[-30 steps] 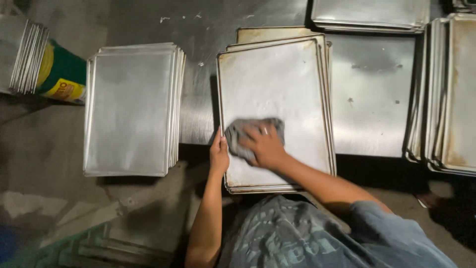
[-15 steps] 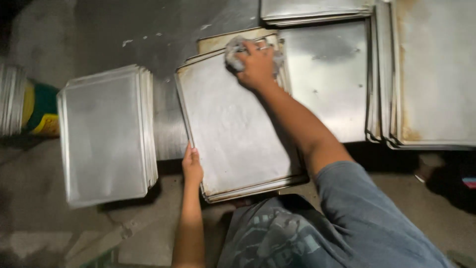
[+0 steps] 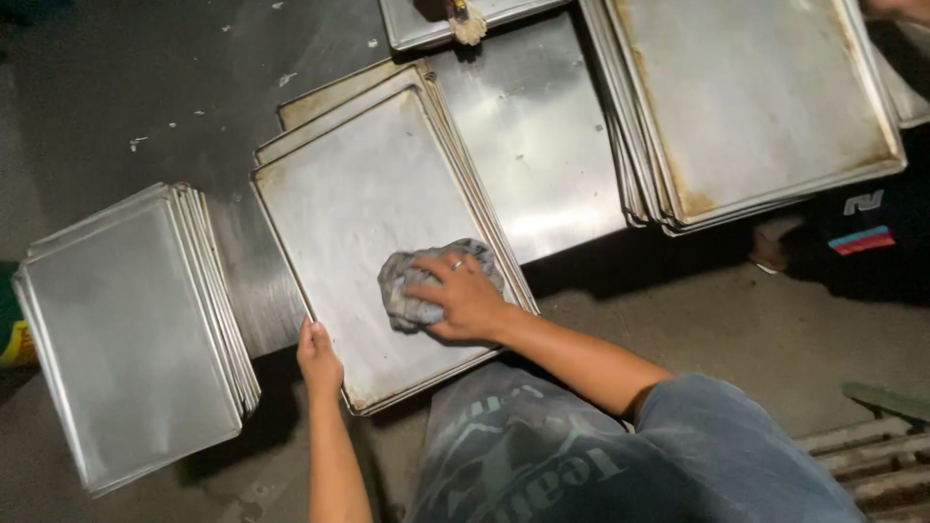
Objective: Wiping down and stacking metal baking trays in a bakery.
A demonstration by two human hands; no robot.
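While pressed flat on a crumpled grey rag [image 3: 426,289], right hand [image 3: 467,298] spread wide over the cloth, fingers splayed, a ring on 1 finger. Rag resting on the lower right part of a metal baking tray [image 3: 358,208], near its right rim. Tray lying topmost on a small stack at the near edge of a steel table [image 3: 533,136], tilted a little against the table's edge, near corner overhanging. Left hand [image 3: 318,356] gripping the tray's near left rim, thumb on top, fingers curled under and hidden. Just to the left, apart from the held tray, a taller stack of trays [image 3: 126,329], fanned slightly along its right side. To the upper right, another stack of trays [image 3: 746,97] with brownish stains along the rims. At the top edge, a further tray [image 3: 426,24] with a small brush [image 3: 468,24] over it. Below, grey shirt [image 3: 523,455] and concrete floor [image 3: 756,329].
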